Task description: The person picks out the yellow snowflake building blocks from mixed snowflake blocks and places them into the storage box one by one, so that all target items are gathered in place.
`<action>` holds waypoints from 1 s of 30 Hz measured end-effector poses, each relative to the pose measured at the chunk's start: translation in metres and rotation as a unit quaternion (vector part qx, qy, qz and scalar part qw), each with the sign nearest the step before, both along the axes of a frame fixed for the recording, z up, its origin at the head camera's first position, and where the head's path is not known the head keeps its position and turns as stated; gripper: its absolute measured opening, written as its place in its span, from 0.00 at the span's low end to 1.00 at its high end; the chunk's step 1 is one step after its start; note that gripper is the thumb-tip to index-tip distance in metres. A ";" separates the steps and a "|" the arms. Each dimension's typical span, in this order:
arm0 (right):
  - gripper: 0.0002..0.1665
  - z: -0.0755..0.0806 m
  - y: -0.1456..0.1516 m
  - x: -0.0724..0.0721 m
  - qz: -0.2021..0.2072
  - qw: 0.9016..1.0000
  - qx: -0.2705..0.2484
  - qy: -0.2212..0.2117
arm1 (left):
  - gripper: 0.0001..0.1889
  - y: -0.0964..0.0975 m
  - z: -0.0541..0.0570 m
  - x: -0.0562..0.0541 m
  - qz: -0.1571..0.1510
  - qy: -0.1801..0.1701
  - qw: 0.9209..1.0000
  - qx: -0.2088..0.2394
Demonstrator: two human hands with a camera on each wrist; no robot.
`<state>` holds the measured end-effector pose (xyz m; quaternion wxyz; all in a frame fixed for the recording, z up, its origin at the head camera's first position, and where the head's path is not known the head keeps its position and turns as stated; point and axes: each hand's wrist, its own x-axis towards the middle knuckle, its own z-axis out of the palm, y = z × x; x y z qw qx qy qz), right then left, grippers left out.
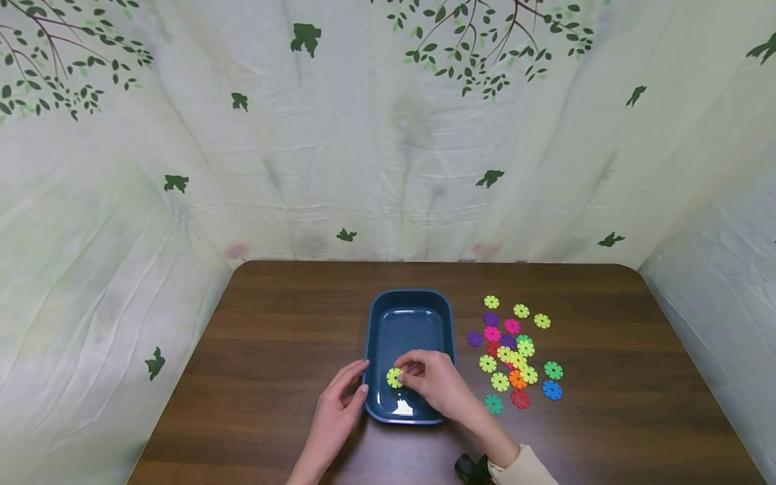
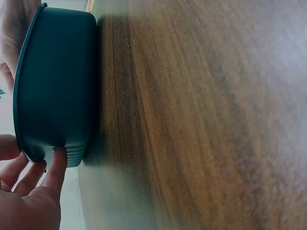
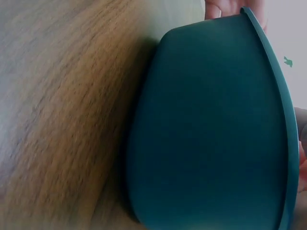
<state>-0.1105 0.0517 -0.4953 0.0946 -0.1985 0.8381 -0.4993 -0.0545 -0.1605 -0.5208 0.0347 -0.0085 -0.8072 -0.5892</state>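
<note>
A deep blue rectangular tray (image 1: 409,411) with rounded corners stands on the table. Over its inside, my right hand (image 1: 438,384) pinches a yellow-green notched disc (image 1: 394,377) between thumb and fingers. At the tray's left side is my left hand (image 1: 337,409), its fingertips against the outer wall. The left wrist view shows those fingers (image 2: 58,165) lying on the tray's ribbed end, with the thumb close to the rim. In the right wrist view, the tray's outer wall (image 3: 211,124) covers most of the right hand.
Right of the tray lies a loose spread of notched discs in several colours, among them a blue disc (image 1: 552,390), a red disc (image 1: 520,399) and an orange disc (image 1: 518,378). Behind the brown table (image 1: 285,323) hangs a pale cloth (image 1: 376,135) printed with leaves.
</note>
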 end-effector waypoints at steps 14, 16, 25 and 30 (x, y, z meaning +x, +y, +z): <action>0.06 -0.009 -0.016 -0.008 0.051 0.996 0.071 -0.017 | 0.20 -0.001 -0.002 0.000 0.000 -0.010 1.000 -0.008; 0.07 -0.011 -0.018 -0.008 0.054 0.995 0.080 -0.009 | 0.20 -0.001 -0.002 0.000 0.000 -0.007 1.000 -0.007; 0.06 -0.014 -0.024 -0.010 0.065 0.992 0.106 0.010 | 0.20 -0.001 -0.003 0.000 -0.003 -0.007 1.000 -0.009; 0.06 -0.016 -0.027 -0.008 0.059 0.992 0.115 0.007 | 0.20 -0.001 -0.003 0.000 -0.002 -0.011 1.000 -0.012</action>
